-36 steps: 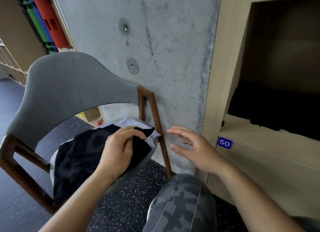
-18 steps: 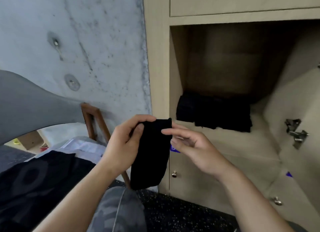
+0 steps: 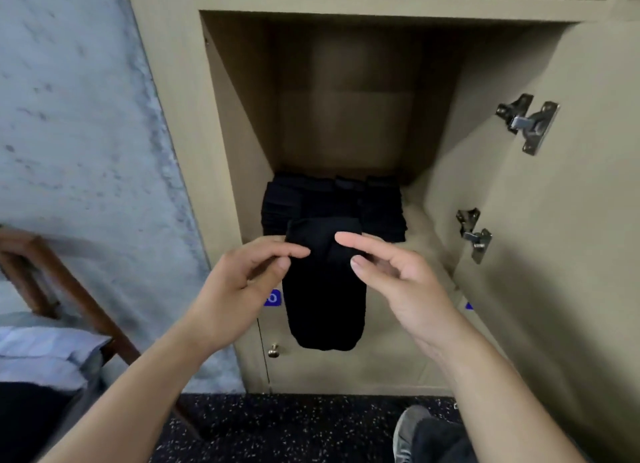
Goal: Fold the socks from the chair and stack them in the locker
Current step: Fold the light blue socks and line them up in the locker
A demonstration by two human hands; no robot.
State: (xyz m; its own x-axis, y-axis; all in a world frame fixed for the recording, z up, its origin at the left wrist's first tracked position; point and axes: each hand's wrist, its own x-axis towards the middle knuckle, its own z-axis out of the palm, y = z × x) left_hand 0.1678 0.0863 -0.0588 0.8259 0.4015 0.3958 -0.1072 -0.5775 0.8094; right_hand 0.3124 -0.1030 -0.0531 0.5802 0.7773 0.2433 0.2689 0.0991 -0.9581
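Pinching the black sock [image 3: 323,289] at its top edge with our left hand [image 3: 235,289], our right hand [image 3: 398,279] loose-fingered just beside, we should bring toe up to cuff, then lay it on the folded pile [image 3: 332,203] in the locker [image 3: 242,192] just beyond.

A mottled grey concrete wall [image 3: 79,144] (blurred here) meets dark speckled floor [image 3: 277,428].

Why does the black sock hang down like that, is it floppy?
Probably yes. The black sock droops straight down below the left hand pinching its top, so it looks soft and limp. It seems light, since a fingertip pinch carries it. It likely won't roll or slide; the stack of socks in the locker lies flat.
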